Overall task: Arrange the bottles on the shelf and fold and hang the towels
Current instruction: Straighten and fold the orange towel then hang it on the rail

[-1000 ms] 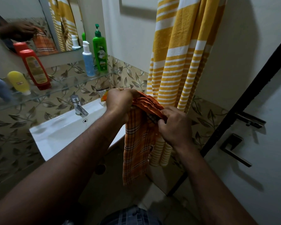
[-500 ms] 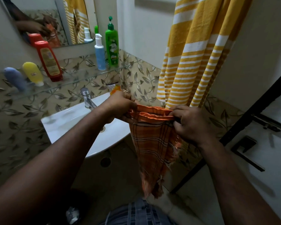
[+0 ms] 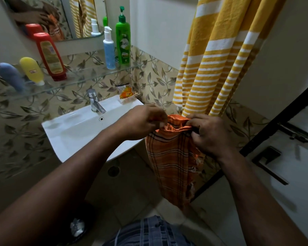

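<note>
An orange checked towel (image 3: 171, 164) hangs folded in front of me, right of the sink. My left hand (image 3: 142, 121) pinches its top edge on the left and my right hand (image 3: 210, 134) grips the top edge on the right. A yellow-and-white striped towel (image 3: 219, 59) hangs on the wall behind. On the glass shelf (image 3: 96, 75) stand a green pump bottle (image 3: 123, 43), a blue-and-white pump bottle (image 3: 109, 50), a red bottle (image 3: 50, 55), a yellow tube (image 3: 32, 71) and a blue tube (image 3: 11, 77).
A white sink (image 3: 78, 132) with a chrome tap (image 3: 95, 103) sits under the shelf, an orange sachet (image 3: 126, 92) on its back corner. A mirror (image 3: 60, 16) hangs above. A door with a dark handle (image 3: 268, 162) is at the right.
The towel has gone from bunched and draped over my left hand to held flat by its top edge between both hands. My view has shifted, so the sink and shelf sit further right.
</note>
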Available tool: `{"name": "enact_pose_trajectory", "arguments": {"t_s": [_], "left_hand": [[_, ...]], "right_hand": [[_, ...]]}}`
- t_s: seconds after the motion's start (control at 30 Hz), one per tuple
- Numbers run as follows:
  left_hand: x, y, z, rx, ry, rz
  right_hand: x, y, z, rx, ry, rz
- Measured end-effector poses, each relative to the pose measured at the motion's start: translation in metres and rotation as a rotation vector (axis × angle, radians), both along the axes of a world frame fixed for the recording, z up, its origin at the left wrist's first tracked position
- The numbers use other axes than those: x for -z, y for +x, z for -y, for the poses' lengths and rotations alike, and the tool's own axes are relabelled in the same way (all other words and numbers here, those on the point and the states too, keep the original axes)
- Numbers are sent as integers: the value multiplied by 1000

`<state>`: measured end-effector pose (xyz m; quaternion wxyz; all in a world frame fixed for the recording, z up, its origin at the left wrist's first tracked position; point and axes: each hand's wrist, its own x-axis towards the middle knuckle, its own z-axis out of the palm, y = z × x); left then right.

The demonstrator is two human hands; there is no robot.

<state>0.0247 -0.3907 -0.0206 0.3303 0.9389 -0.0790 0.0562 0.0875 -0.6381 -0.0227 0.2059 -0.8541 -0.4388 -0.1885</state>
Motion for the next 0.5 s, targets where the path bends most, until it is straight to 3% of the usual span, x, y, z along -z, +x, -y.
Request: {"name": "enact_pose_trajectory", "arguments": {"t_s": [0.2, 0.3, 0.4, 0.5], "left_hand": [[2, 2, 8, 37, 142, -175], [0, -3, 7, 46, 366, -255], [-7, -7, -1, 5, 695, -150], [-20, -9, -7, -8, 824, 74]], "right_hand": [[1, -1, 0, 10, -4, -2], [2, 0, 4, 0, -13, -10], [5, 1, 7, -7, -5, -26], [12, 0, 3, -39, -22, -39]]}}
